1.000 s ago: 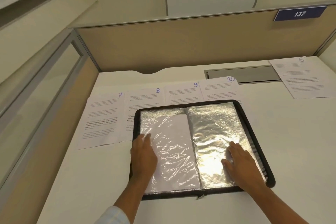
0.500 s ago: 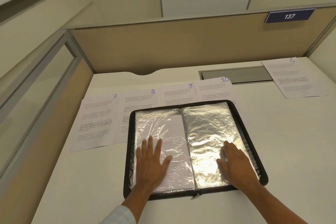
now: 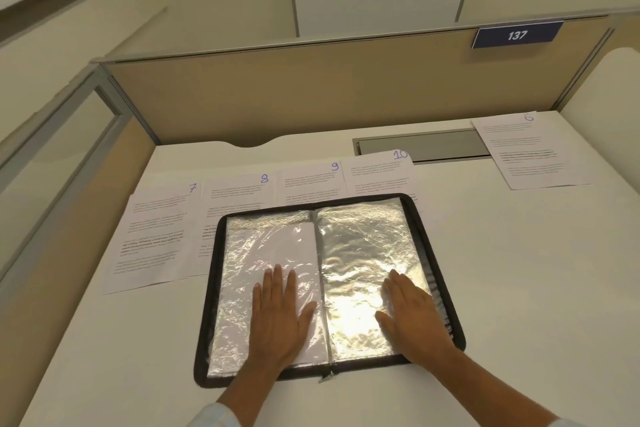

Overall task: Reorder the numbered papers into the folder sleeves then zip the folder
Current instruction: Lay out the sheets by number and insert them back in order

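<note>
A black zip folder [image 3: 434, 246] lies open on the white desk, its shiny clear sleeves spread left and right. My left hand [image 3: 278, 317] lies flat with straight fingers on the left sleeve, which has a white sheet inside. My right hand [image 3: 410, 317] presses flat on the right sleeve [image 3: 363, 246]. Behind the folder lie papers numbered 7 [image 3: 152, 239], 8 [image 3: 235, 194], 9 [image 3: 310, 184] and 10 [image 3: 379, 173], partly tucked under its far edge. Paper 6 [image 3: 530, 149] sits apart at the far right. The zip pull [image 3: 325, 377] hangs at the folder's near edge.
A tan partition wall [image 3: 311, 97] with a blue 137 sign [image 3: 517, 34] closes the desk's far side. A grey cable slot [image 3: 446, 147] is set in the desk behind paper 10. A glass side panel [image 3: 52, 149] bounds the left.
My left hand slid from the left sleeve's outer edge toward the spine and flattened with its fingers spread. My right hand stayed pressed on the right sleeve. The head camera shifted slightly.
</note>
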### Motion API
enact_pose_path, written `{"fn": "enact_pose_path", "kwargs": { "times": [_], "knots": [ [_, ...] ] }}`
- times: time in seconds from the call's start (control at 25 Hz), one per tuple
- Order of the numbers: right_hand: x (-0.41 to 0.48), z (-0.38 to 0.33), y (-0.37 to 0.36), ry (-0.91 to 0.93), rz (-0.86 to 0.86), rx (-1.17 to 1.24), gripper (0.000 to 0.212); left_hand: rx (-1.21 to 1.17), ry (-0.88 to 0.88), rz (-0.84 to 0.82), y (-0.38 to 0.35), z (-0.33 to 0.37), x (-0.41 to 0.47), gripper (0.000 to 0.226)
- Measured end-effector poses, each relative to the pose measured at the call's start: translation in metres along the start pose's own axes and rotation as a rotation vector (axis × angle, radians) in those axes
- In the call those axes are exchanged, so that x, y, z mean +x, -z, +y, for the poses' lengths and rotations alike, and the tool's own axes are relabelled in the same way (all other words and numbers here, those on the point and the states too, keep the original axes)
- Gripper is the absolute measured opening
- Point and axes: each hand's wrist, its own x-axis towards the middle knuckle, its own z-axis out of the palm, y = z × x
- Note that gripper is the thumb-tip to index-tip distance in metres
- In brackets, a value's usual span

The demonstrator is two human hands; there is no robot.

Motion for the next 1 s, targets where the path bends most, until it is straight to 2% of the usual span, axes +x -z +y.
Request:
{"fn": "enact_pose_path", "kwargs": {
  "times": [0.12, 0.32, 0.6, 0.8, 0.88, 1.0],
  "knots": [
    [-0.003, 0.016, 0.006, 0.035, 0.009, -0.022, 0.078, -0.004, -0.045, -0.041, -0.004, 0.057, 0.002, 0.085],
    [0.001, 0.081, 0.031, 0.015, 0.048, -0.013, 0.078, -0.038, -0.092, -0.031, -0.007, 0.156, 0.031, 0.085],
    [0.028, 0.203, 0.073, -0.146, 0.071, 0.022, 0.08, -0.15, -0.171, -0.036, -0.009, 0.292, 0.102, 0.089],
    [0.051, 0.293, 0.099, -0.245, 0.109, 0.007, 0.085, -0.281, -0.189, -0.114, -0.016, 0.386, 0.158, 0.094],
    [0.064, 0.323, 0.106, -0.278, 0.132, 0.002, 0.09, -0.394, -0.162, -0.179, -0.019, 0.416, 0.182, 0.092],
    [0.09, 0.36, 0.115, -0.285, 0.185, -0.052, 0.084, -0.717, -0.021, -0.212, -0.021, 0.454, 0.221, 0.068]
  ]
}}
